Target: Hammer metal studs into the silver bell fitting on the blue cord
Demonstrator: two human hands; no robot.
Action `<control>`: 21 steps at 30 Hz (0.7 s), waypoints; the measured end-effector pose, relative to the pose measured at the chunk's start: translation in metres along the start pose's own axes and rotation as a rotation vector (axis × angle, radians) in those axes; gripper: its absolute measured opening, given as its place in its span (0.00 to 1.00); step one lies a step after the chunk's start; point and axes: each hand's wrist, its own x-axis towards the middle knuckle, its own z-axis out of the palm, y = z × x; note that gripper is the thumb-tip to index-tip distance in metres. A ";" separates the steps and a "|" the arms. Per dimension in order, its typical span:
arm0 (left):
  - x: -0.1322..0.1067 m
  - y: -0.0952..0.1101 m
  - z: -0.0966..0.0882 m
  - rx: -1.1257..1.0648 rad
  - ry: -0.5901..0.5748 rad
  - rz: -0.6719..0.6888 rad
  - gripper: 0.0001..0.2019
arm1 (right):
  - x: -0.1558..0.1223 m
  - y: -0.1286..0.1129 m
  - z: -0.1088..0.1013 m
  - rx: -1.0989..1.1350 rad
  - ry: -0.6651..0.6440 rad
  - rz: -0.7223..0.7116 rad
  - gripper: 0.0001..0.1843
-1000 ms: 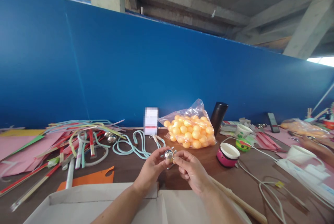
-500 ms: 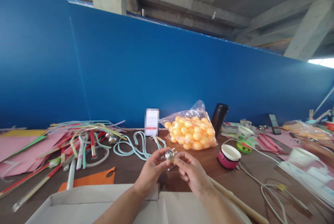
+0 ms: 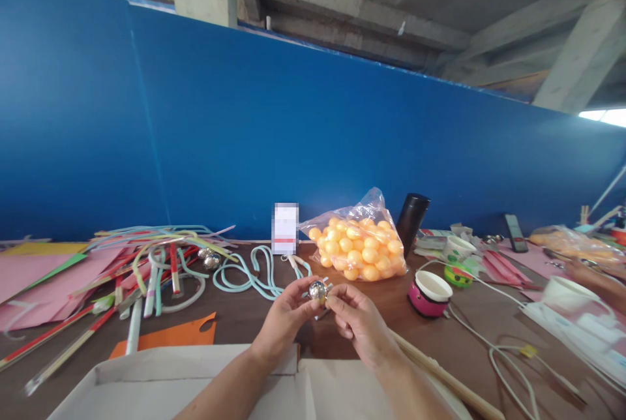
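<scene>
A small shiny silver ball point(image 3: 317, 291) is held up over the near part of the table. My left hand point(image 3: 289, 315) is closed on it from the left, thumb below and fingers behind. My right hand point(image 3: 359, 322) pinches at the ball's right edge with thumb and forefinger, the other fingers curled in. Whether anything small sits in that pinch is too fine to make out. Beneath my forearms lies an open white cardboard box point(image 3: 161, 374). More silver balls point(image 3: 211, 260) rest on the table to the left.
Behind my hands sits a clear bag of orange balls point(image 3: 359, 250) beside a black bottle point(image 3: 412, 221). Left are light-blue cords point(image 3: 244, 276), sticks and coloured paper point(image 3: 44, 276). Right are a pink-banded cup point(image 3: 429, 294), a cable point(image 3: 493, 342), a wooden stick point(image 3: 445, 377) and another person's hand point(image 3: 596, 280).
</scene>
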 end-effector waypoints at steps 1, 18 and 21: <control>0.000 0.000 0.000 0.003 0.004 -0.003 0.22 | 0.000 0.000 0.000 -0.004 -0.001 -0.003 0.13; 0.001 -0.002 0.000 0.031 0.006 0.021 0.22 | 0.001 -0.002 -0.003 -0.036 0.005 0.003 0.14; 0.001 -0.002 0.001 0.017 0.008 0.026 0.23 | 0.001 -0.001 -0.003 -0.052 0.009 -0.010 0.14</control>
